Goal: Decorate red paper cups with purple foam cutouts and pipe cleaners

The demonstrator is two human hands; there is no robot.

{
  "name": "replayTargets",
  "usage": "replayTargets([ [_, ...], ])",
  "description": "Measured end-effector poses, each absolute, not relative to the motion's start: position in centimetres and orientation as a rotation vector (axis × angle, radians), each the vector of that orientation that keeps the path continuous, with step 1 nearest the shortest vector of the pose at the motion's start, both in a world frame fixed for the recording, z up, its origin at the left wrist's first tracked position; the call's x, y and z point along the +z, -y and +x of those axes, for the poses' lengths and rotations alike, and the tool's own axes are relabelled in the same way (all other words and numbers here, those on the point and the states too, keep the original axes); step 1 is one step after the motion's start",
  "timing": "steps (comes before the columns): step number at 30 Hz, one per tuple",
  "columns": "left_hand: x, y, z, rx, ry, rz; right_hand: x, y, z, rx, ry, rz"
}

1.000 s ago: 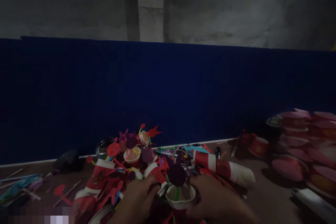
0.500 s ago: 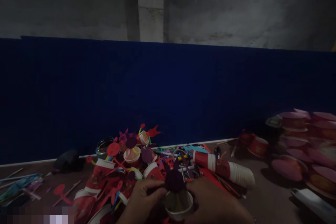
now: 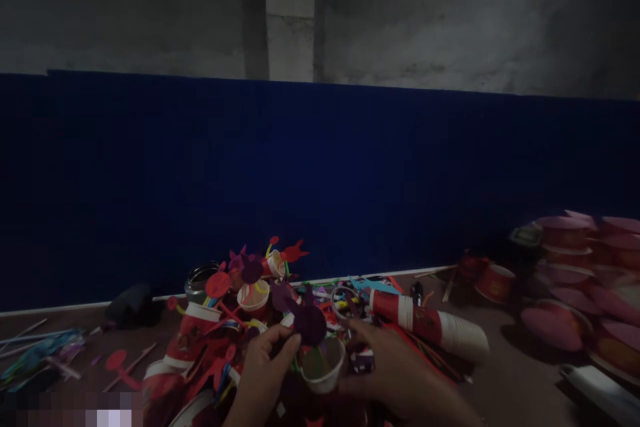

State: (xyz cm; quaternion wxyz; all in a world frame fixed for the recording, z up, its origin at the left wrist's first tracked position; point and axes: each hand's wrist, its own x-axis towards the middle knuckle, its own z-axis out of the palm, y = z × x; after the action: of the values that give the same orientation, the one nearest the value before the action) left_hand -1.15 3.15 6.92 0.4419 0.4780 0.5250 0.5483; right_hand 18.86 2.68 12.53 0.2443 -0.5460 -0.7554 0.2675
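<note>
A paper cup (image 3: 323,380) with a dark purple cut-out (image 3: 309,324) standing up from its rim is between the two hands, in front of the heap, its mouth tipped toward the camera. The left hand (image 3: 263,370) pinches the cut-out's edge between thumb and forefinger. The right hand (image 3: 395,370) is spread beside the cup, thumb apart from fingers; whether the thumb touches the cup is unclear. Leftward lie more red cups (image 3: 195,333) with red and purple cut-outs. A stack of cups (image 3: 455,333) lies sideways beyond the right hand, and blurred pink-topped tubs (image 3: 567,237) are piled farther right, before a blue panel (image 3: 320,173).
</note>
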Motion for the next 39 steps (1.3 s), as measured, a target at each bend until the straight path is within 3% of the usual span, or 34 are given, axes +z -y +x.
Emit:
replayTargets([
  [5, 7.7, -3.6, -2.2, 1.459, -1.306, 0.968, 12.3, -3.7, 19.6, 0.877, 1.801, -1.472],
  [10, 8.3, -3.2, -2.0, 1.496, -1.219, 0.896, 12.4, -3.1, 18.7, 0.909, 1.967, -1.536],
  [16, 8.1, -3.4, -1.5, 1.532, -1.258, 0.824, 12.6, -2.7, 16.4, 1.198, 1.898, -1.275],
  [20, 7.5, -3.6, -1.1, 1.600, -1.032, 0.875, 12.0, -3.1, 15.8, 1.332, 1.792, -1.182],
  [25, 6.2, -3.0, 0.1, 1.459, -0.842, 0.883, 11.4, -3.3, 15.4, 1.291, 1.723, -1.259],
  [29, 6.0, -2.8, 0.4, 1.426, -0.941, 0.823, 11.0, -3.3, 16.0, 1.323, 1.743, -1.208],
  [34, 6.7, -2.7, 0.1, 1.415, -0.959, 0.724, 10.2, -4.4, 17.3, 1.296, 1.279, -1.234],
  [39, 6.8, -2.6, -0.3, 1.377, -0.989, 0.729, 10.3, -5.5, 17.6, 1.239, 1.295, -1.117],
])
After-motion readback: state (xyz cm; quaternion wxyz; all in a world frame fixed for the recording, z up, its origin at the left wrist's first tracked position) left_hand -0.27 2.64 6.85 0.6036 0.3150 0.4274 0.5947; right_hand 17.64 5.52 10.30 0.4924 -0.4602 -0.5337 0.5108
